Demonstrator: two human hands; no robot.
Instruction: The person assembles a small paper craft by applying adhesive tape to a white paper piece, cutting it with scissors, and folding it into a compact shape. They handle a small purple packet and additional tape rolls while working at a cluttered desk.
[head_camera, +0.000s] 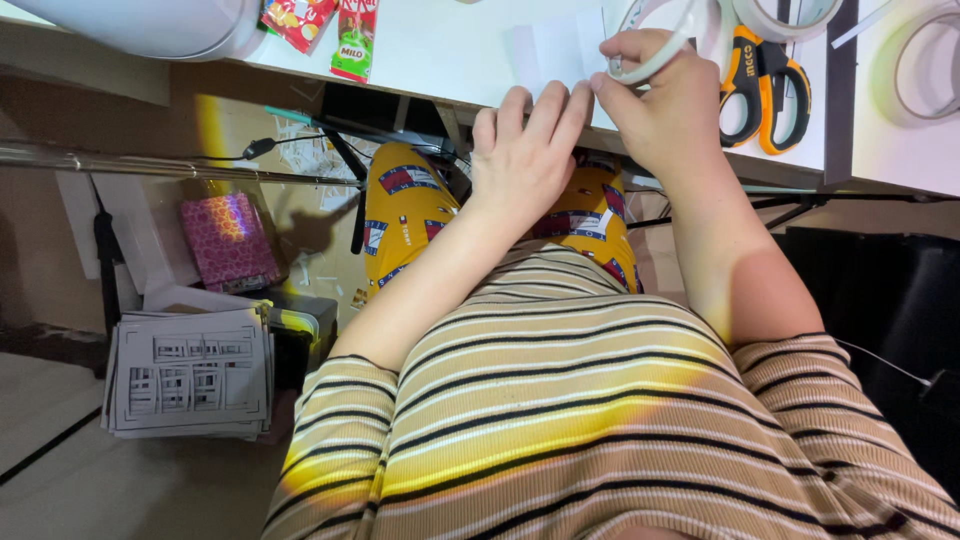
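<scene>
My left hand (520, 160) lies flat with its fingers pressed on white folded paper (555, 55) at the front edge of the white table (440, 60). My right hand (660, 105) is closed around a roll of clear tape (655, 40), held just above the paper's right side. The fingertips of both hands nearly touch over the paper. Orange and black scissors (765, 85) lie right beside my right hand.
More tape rolls (925, 70) sit at the table's far right. Snack packets (330, 30) and a white round container (150, 25) are at the left. Below the table are a stack of printed sheets (190, 375), a pink patterned box (228, 240) and a metal rail (150, 165).
</scene>
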